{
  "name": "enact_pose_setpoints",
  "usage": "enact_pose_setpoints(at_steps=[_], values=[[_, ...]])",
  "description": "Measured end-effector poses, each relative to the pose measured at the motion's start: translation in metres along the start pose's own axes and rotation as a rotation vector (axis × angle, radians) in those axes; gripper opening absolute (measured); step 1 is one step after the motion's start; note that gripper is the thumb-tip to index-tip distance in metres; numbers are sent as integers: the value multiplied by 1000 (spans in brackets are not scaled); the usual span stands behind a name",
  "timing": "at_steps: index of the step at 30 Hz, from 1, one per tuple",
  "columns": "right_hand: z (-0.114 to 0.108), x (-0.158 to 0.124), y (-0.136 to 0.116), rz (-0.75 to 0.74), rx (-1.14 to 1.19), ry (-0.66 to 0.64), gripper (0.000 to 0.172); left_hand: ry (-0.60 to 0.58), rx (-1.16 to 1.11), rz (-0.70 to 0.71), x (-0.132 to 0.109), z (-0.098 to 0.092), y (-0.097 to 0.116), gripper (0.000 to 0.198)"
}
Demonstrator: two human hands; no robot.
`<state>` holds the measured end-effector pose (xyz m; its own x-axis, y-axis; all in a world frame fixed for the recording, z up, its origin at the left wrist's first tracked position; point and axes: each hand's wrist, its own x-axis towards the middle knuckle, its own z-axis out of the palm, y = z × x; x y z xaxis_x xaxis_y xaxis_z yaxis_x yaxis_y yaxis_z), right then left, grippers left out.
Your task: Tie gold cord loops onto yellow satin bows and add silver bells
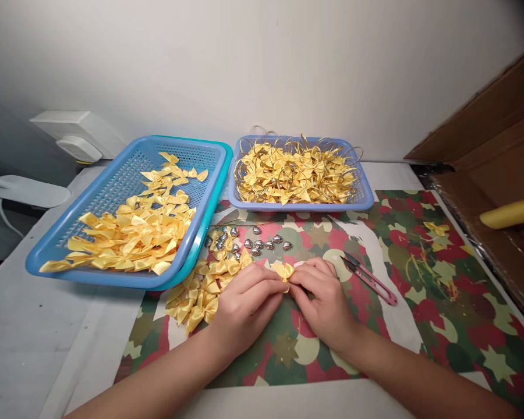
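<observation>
A yellow satin ribbon bow (283, 271) is pinched between the fingertips of both hands, low over the patterned sheet. My left hand (250, 302) grips its left side and my right hand (321, 297) its right side; the fingers partly cover it. Loose yellow bows (201, 291) lie in a pile beside my left hand. Just beyond the hands are several small silver bells (256, 244), with a thin gold cord (248, 223) near them. Pink-handled thread snips (371, 280) rest to the right of my right hand.
A blue basket (91, 174) of yellow bows stands at the left, stacked on a teal one (220, 192). Behind, a second basket (301, 206) holds bows with gold cord loops. Thread scraps (434, 273) lie at right, near a cardboard box (484, 151).
</observation>
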<state>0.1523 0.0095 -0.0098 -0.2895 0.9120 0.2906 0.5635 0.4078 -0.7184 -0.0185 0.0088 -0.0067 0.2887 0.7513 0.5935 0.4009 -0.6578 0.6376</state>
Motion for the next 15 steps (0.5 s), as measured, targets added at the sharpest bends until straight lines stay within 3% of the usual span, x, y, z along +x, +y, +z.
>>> enact_pose_setpoints(at_steps=[15], values=[[-2, 1, -2, -11, -14, -7, 24, -30, 86, 39, -2, 1, 1, 19]])
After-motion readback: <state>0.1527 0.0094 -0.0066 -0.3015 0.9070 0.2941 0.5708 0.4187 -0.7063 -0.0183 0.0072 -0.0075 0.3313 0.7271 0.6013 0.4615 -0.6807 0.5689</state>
